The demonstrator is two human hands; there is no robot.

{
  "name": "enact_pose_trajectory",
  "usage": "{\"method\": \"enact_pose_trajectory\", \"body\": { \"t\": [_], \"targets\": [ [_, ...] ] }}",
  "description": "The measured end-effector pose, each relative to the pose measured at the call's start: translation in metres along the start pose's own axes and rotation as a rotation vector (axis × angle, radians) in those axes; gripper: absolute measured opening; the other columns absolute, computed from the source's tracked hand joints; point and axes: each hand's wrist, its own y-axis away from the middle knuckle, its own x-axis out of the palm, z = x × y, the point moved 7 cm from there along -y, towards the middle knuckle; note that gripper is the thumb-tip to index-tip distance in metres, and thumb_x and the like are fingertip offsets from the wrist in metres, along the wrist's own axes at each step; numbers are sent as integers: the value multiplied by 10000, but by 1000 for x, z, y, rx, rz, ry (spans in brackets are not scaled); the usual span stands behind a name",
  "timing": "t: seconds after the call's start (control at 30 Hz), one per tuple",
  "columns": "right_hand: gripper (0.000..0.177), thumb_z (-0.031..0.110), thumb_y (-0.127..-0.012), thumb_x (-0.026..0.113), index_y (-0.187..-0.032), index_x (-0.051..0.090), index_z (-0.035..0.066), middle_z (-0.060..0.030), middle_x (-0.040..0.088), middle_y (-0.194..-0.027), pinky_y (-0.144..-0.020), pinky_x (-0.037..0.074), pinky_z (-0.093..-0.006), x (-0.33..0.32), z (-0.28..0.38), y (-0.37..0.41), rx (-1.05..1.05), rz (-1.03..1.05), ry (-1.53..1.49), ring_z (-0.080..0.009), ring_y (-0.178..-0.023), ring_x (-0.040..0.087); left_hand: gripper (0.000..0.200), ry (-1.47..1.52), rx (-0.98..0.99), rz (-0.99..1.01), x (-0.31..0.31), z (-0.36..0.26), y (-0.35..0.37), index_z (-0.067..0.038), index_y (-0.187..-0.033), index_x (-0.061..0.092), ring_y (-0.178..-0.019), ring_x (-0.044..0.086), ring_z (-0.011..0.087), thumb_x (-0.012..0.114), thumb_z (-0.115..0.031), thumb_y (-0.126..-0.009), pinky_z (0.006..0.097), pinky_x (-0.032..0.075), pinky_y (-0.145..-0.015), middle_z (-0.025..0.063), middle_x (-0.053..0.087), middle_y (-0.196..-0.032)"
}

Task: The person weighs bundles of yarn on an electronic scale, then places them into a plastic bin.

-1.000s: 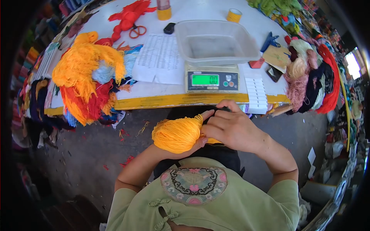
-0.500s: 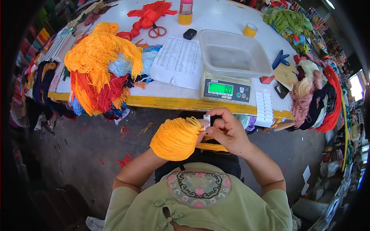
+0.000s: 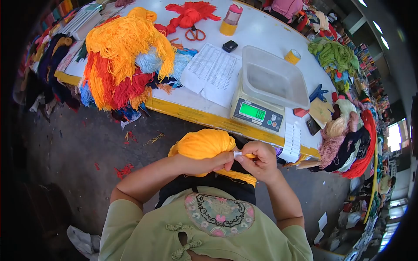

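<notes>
Head camera: left hand [image 3: 209, 164] curls tight around an orange yarn skein [image 3: 202, 143], right hand [image 3: 257, 162] pinches a small white tag [image 3: 237, 154] against it, near the bench [image 3: 191, 114] edge

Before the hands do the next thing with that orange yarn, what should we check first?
1. Left hand has a firm grip on the orange yarn bundle: ok.
2. Right hand pinches the white tag against the bundle's narrow end: ok.
3. Tag is fastened to the yarn: cannot tell, the fingers hide it.
4. Tub on the scale has nothing in it: ok.
5. Scale display is lit green: ok; its number is too small to read.
6. Label strip lies at the table edge close to the right hand: ok.
</notes>
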Motion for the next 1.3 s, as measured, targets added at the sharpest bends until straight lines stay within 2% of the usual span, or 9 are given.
{"method": "enact_pose_trajectory", "body": {
  "t": [0.17, 0.4, 0.53, 0.7, 0.8, 0.9, 1.03, 1.17, 1.3],
  "targets": [
    [346, -34, -840, 713, -1115, 518, 43, -32, 606, -723, -505, 395, -220, 5, -10, 12, 106, -215, -141, -76, -551, 524, 171, -265, 350, -229, -3, -11, 1, -21, -981, 637, -749, 598, 116, 544, -164, -997, 282, 487, -686, 31, 633, -805],
    [460, -67, -836, 684, -1237, 488, 46, -3, 550, -741, -595, 401, -213, 9, -13, 15, 237, -168, -86, -50, -679, 513, 128, -37, 323, -352, -10, -4, 0, -21, -1065, 613, -861, 615, 136, 618, -79, -952, 297, 499, -786, 76, 625, -1031],
    [326, -1, -895, 653, -1190, 520, 37, 5, 545, -730, -600, 382, -206, 12, -35, 28, 480, -43, -318, -56, -674, 497, 153, -95, 346, -388, -20, 3, 4, -33, -1072, 615, -903, 627, 156, 647, -60, -925, 312, 505, -827, 83, 628, -1063],
    [175, 197, -933, 679, -947, 613, 36, 22, 554, -736, -599, 390, -237, -30, -56, 69, 691, 321, 5, -61, -671, 474, 208, -391, 220, -488, -84, -5, 45, -25, -1084, 662, -974, 654, 179, 648, -187, -954, 342, 519, -878, 78, 690, -1008],
    [240, 256, -959, 643, -862, 623, 37, 48, 538, -718, -596, 390, -249, -88, -87, 124, 851, 184, -50, -61, -683, 464, 290, 38, -254, -421, -138, 6, 95, -83, -1102, 699, -767, 592, 27, 588, -320, -978, 196, 405, -579, 12, 679, -861],
    [248, 263, -966, 633, -858, 631, 41, 60, 539, -735, -596, 380, -242, -122, -107, 180, 994, 93, -83, -57, -689, 451, 380, -57, -232, -521, -174, 3, 138, -5, -1049, 687, -505, 508, 52, 664, -355, -903, 178, 338, -456, 92, 702, -810],
    [252, 270, -968, 633, -909, 661, 27, 52, 537, -769, -623, 392, -219, -115, -127, 261, 1291, 184, -52, -44, -716, 448, 277, -183, -238, -685, -197, 23, 174, -9, -1053, 682, -658, 613, 87, 628, -257, -942, 207, 431, -566, 94, 717, -907],
    [253, 195, -874, 704, -1083, 679, 55, -72, 682, -971, -836, 482, -363, -72, -126, 270, 816, 641, 731, -242, -902, 650, 263, -222, -451, -763, -204, 41, 188, -26, -1057, 679, -748, 638, 100, 605, -260, -962, 242, 483, -695, 86, 720, -945],
    [156, 90, -808, 702, -957, 662, 69, -112, 644, -986, -820, 493, -398, -24, -71, 131, 508, 428, 571, -328, -931, 632, 482, -99, -164, -625, -152, 19, 144, -46, -1058, 691, -806, 618, 70, 579, -498, -934, 202, 387, -617, 89, 703, -1039]
  ]
}}
